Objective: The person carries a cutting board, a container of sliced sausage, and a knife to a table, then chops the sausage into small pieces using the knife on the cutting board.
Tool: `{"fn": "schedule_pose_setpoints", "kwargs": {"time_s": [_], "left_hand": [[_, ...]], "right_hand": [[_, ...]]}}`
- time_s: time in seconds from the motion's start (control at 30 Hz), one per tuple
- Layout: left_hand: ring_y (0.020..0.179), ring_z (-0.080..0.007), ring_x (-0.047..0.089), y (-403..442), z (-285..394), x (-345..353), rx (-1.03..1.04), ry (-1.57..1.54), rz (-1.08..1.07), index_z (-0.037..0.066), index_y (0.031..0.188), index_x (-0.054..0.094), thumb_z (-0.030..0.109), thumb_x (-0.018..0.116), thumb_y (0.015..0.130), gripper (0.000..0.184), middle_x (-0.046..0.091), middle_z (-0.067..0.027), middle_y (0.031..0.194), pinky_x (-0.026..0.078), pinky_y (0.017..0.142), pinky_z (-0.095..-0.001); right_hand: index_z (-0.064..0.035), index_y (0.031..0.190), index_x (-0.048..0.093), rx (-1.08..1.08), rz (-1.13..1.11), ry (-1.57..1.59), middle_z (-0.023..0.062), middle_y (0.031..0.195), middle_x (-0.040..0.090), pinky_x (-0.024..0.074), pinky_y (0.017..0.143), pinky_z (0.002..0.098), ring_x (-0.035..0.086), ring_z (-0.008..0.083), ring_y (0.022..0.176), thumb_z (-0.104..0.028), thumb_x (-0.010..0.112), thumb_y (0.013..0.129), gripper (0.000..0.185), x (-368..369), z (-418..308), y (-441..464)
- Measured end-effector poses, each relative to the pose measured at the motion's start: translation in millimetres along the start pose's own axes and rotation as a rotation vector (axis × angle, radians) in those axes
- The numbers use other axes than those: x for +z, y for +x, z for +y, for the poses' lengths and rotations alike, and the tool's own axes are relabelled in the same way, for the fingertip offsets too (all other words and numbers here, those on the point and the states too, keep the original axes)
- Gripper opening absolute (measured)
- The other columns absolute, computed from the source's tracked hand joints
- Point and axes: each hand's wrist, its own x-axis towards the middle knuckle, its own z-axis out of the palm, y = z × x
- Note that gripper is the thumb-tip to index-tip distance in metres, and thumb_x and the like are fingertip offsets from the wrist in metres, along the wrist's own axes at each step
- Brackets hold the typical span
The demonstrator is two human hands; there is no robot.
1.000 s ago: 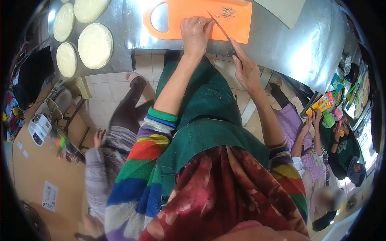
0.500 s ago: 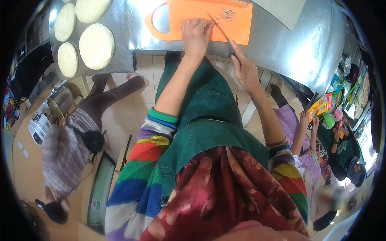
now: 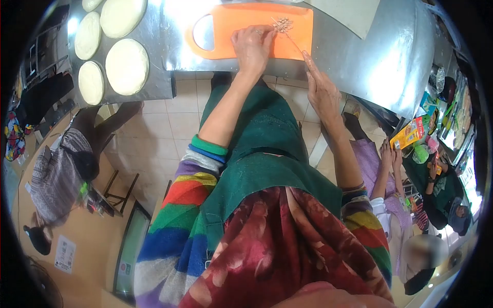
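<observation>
On the metal table lies an orange cutting board (image 3: 233,18) with a handle hole at its left end. Small light-brown chopped pieces (image 3: 284,24) form a little heap near its right half. My left hand (image 3: 252,50) rests over the board with its fingers pinched together beside the heap; whatever they hold is too small to make out. My right hand (image 3: 323,92) grips a knife (image 3: 294,42), forefinger stretched along its back. The blade points up and left, its tip among the pieces, near my left fingertips. The knife's handle is hidden in my palm.
Several flat rounds of pale dough (image 3: 127,66) lie on a metal tray (image 3: 159,84) at the left. A pale board (image 3: 354,15) sits at the top right. One person (image 3: 64,174) is at the left; others are at the right, one holding a yellow packet (image 3: 409,132).
The knife has swung over, its tip now among the chopped pieces, which are more spread out. My right hand has moved slightly right and down. The person at the left has shifted further left.
</observation>
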Motion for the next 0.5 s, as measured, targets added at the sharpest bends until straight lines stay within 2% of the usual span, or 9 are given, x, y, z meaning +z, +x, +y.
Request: {"fn": "schedule_pose_setpoints", "kwargs": {"time_s": [0.1, 0.13, 0.23, 0.27, 0.37, 0.47, 0.5], "left_hand": [[0.087, -0.0198, 0.065, 5.5, -5.6, -10.6, -0.235, -0.145, -0.112, 0.008, 0.097, 0.074, 0.015, 0.076, 0.085, 0.014, 0.071, -0.0058, 0.080, 0.049, 0.085, -0.0343], [0.090, -0.0273, 0.064, 7.0, -6.4, -16.4, -0.322, -0.303, -0.127, 0.008, 0.093, 0.075, 0.018, 0.076, 0.084, 0.014, 0.072, -0.0082, 0.092, 0.047, 0.084, -0.0403], [0.091, -0.0268, 0.064, 7.0, -11.0, -24.7, -0.238, -0.257, -0.034, 0.006, 0.094, 0.074, 0.017, 0.074, 0.086, 0.014, 0.072, -0.0112, 0.093, 0.050, 0.082, -0.0391], [0.098, -0.0287, 0.062, 5.9, -12.8, -28.5, -0.228, -0.222, -0.067, 0.006, 0.106, 0.070, 0.020, 0.075, 0.086, 0.025, 0.070, -0.0134, 0.102, 0.049, 0.088, -0.0399], [0.111, -0.0326, 0.056, 7.0, -4.8, -31.2, -0.102, -0.149, 0.002, 0.009, 0.128, 0.060, 0.029, 0.080, 0.081, 0.055, 0.064, -0.0134, 0.120, 0.044, 0.095, -0.0437], [0.126, -0.0374, 0.043, 7.1, 13.5, -19.9, 0.054, -0.083, 0.002, 0.013, 0.146, 0.043, 0.041, 0.084, 0.073, 0.089, 0.050, -0.0162, 0.138, 0.034, 0.102, -0.0506], [0.129, -0.0381, 0.040, 5.8, 18.5, -13.3, 0.060, -0.040, -0.003, 0.013, 0.147, 0.041, 0.044, 0.085, 0.071, 0.093, 0.045, -0.0173, 0.141, 0.032, 0.102, -0.0520]], "right_hand": [[-0.0419, 0.150, 0.041, 0.005, 0.018, -0.045, 0.0062, 0.070, 0.050, 0.0522, 0.056, 0.0427, 0.057, 0.0252, 0.055, -0.014, 0.060, 0.096, 0.064, -5.0, 4.9, -2.6], [-0.0421, 0.150, 0.042, 0.010, 0.016, -0.061, 0.0061, 0.071, 0.050, 0.0519, 0.055, 0.0419, 0.057, 0.0247, 0.055, -0.013, 0.060, 0.096, 0.064, -6.2, 6.5, -2.8], [-0.0427, 0.148, 0.045, 0.027, 0.007, -0.108, 0.0061, 0.074, 0.050, 0.0516, 0.056, 0.0395, 0.056, 0.0236, 0.058, -0.010, 0.060, 0.094, 0.065, -9.0, 7.3, -1.8], [-0.0430, 0.147, 0.045, 0.032, 0.002, -0.123, 0.0063, 0.076, 0.051, 0.0519, 0.057, 0.0386, 0.057, 0.0235, 0.060, -0.008, 0.061, 0.093, 0.067, -10.4, 6.9, -1.3], [-0.0437, 0.146, 0.048, 0.006, 0.020, -0.170, 0.0072, 0.081, 0.052, 0.0529, 0.062, 0.0375, 0.059, 0.0241, 0.069, -0.004, 0.062, 0.089, 0.071, -9.7, 8.5, -2.2], [-0.0444, 0.145, 0.049, -0.036, 0.056, -0.217, 0.0078, 0.087, 0.054, 0.0534, 0.068, 0.0379, 0.059, 0.0254, 0.078, 0.000, 0.062, 0.086, 0.075, -10.6, 8.7, -2.4], [-0.0447, 0.144, 0.049, -0.049, 0.068, -0.232, 0.0079, 0.089, 0.054, 0.0535, 0.071, 0.0382, 0.060, 0.0259, 0.080, 0.001, 0.061, 0.085, 0.076, -11.7, 8.3, -2.5]]}}
